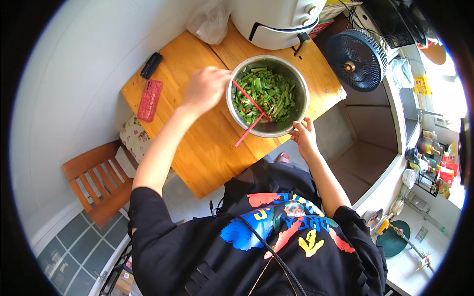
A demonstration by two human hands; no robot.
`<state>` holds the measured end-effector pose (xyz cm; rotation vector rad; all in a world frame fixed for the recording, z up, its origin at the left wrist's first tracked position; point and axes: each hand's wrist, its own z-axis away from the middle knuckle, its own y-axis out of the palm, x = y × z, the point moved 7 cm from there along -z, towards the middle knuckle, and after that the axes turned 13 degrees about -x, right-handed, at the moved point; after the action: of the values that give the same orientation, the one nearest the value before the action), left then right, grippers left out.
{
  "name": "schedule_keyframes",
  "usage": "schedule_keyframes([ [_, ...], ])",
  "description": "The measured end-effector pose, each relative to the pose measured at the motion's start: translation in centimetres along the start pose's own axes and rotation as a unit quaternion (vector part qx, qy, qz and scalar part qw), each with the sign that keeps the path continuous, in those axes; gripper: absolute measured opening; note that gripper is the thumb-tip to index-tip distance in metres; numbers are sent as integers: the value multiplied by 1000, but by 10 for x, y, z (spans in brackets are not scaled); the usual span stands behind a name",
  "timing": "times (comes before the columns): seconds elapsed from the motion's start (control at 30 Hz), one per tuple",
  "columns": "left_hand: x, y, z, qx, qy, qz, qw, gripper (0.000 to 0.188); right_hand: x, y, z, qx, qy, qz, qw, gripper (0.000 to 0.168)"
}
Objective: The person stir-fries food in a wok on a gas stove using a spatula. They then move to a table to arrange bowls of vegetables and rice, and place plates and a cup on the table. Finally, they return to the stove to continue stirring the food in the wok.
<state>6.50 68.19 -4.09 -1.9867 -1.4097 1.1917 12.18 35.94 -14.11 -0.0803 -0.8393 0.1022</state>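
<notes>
A stainless steel bowl (pixel 304 92) sits on the wooden table in front of me, holding chopped leafy greens (pixel 259 88) with small reddish-brown bits among them. At the bowl's near right rim, my right hand (pixel 305 135) pinches the edge between thumb and fingers. My left hand (pixel 207 88) is at the left rim, fingertips over or against it; blur hides whether it grips. One red chopstick (pixel 246 95) slants across the greens from the left rim. A second red chopstick (pixel 249 132) crosses the near rim, its outer end sticking out over the table.
On the wooden table (pixel 200 159) lie a red phone (pixel 150 100) and a black case-like object (pixel 151 65). A white air fryer (pixel 274 26) and a plastic bag (pixel 209 24) stand at the back. A dark blue fan (pixel 355 61) is to the right, a wooden chair (pixel 98 181) to the left.
</notes>
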Motion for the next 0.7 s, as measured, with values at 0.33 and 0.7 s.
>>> schedule_keyframes([
  [0.33, -69, 57, 5, 264, 118, -191, 938, 7, -3, -1, -7, 19, 20, -15, 1000, 31],
  [0.7, -96, 18, 73, 295, -152, -144, 932, 22, -2, 25, -9, 77, 12, -21, 997, 22],
])
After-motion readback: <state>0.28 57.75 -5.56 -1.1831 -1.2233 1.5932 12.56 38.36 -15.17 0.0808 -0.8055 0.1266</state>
